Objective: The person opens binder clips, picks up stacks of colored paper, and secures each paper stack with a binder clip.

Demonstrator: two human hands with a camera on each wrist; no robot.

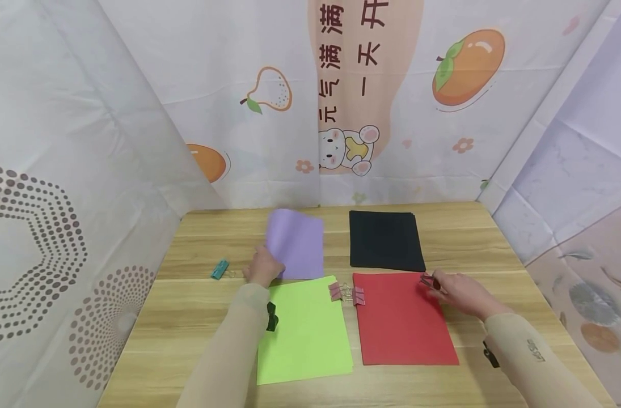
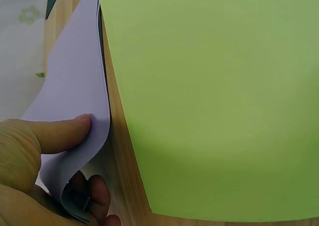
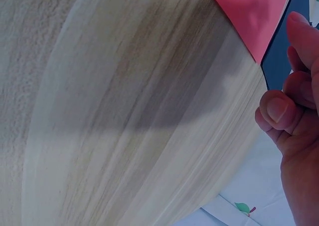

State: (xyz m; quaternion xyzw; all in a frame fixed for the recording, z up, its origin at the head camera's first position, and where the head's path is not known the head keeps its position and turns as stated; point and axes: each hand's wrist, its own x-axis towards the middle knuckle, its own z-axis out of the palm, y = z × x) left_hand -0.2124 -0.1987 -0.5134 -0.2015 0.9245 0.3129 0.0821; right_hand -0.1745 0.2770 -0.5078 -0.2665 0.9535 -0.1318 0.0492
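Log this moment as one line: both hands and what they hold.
left hand: pinches purple paper | right hand: holds dark clip by red paper | teal clip: on table

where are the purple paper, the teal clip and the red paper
Purple paper (image 1: 297,245): head view, near the middle of its visible surface.
Teal clip (image 1: 220,269): head view, on its coloured body.
Red paper (image 1: 405,322): head view, middle of the top sheet.

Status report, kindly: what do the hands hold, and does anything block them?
Left hand pinches curled purple paper. Right hand holds dark clip by red paper. Teal clip lies left of purple paper; no obstruction seen.
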